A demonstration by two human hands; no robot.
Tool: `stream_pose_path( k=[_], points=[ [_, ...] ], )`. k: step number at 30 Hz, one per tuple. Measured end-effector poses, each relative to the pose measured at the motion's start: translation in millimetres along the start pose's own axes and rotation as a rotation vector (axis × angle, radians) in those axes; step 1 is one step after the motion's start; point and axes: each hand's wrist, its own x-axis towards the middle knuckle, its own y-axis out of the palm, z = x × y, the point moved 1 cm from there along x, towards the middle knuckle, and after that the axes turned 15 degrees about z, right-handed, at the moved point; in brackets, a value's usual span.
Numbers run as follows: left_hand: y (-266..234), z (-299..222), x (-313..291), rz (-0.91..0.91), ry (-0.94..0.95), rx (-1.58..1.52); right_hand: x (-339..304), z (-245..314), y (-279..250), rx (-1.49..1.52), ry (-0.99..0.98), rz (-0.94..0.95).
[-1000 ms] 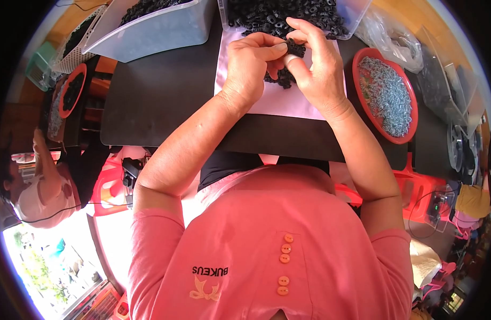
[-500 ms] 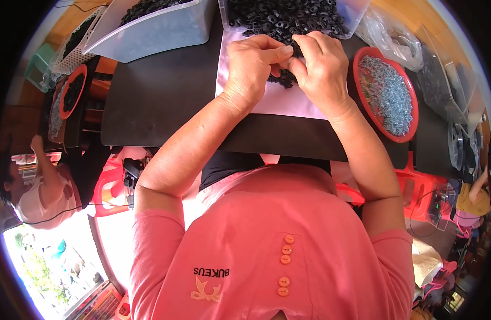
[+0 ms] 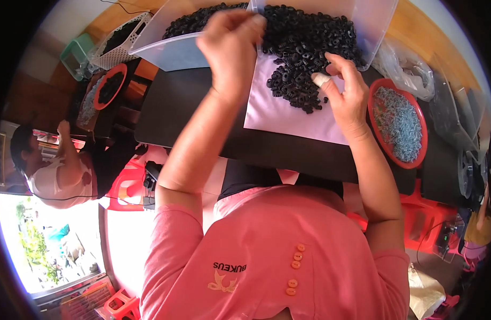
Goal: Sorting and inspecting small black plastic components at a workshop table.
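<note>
My left hand (image 3: 229, 50) is raised over the rim between a clear plastic bin (image 3: 184, 53) on the left and a second clear bin (image 3: 374, 33) beside it. It is blurred, with thumb and fingers drawn together; anything between them is hidden. My right hand (image 3: 348, 93) hovers at the right side of a heap of small black ring-like parts (image 3: 296, 80), thumb and fingers apart, nothing visible in them. A pale wrap covers its thumb tip. The heap spills from the second bin onto a pale pink cloth (image 3: 277, 114).
A red oval basin (image 3: 374, 125) of small bluish clear pieces stands right on the dark table (image 3: 171, 109). Beyond it lies a clear plastic bag (image 3: 411, 77). At far left are a white perforated basket (image 3: 104, 58), a red basin (image 3: 119, 93) and another person (image 3: 58, 176).
My hands, together over the black parts before, have separated. The left one has swung left and away from me toward the left bin; the right one has loosened and drawn right. The view has shifted.
</note>
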Motion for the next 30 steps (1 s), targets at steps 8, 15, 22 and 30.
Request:
stream_pose_path(
  k=[8,15,22,30],
  points=[
    [-19.6,-10.9,-7.5,0.036,0.083,0.357,3.7,-5.2,-4.4,0.142,0.080,-0.030],
    [35.7,-120.1,-101.6,1.219,0.307,-0.053,-6.7,-14.0,-1.9,0.190,0.009,0.021],
    [66.5,-146.8,-128.3,1.129,0.177,-0.215,-4.8,-10.6,8.8,0.125,-0.005,0.094],
    [80.3,-145.0,-114.9,1.125,0.135,-0.099,-6.8,-33.5,-12.9,0.109,0.074,0.078]
  ],
)
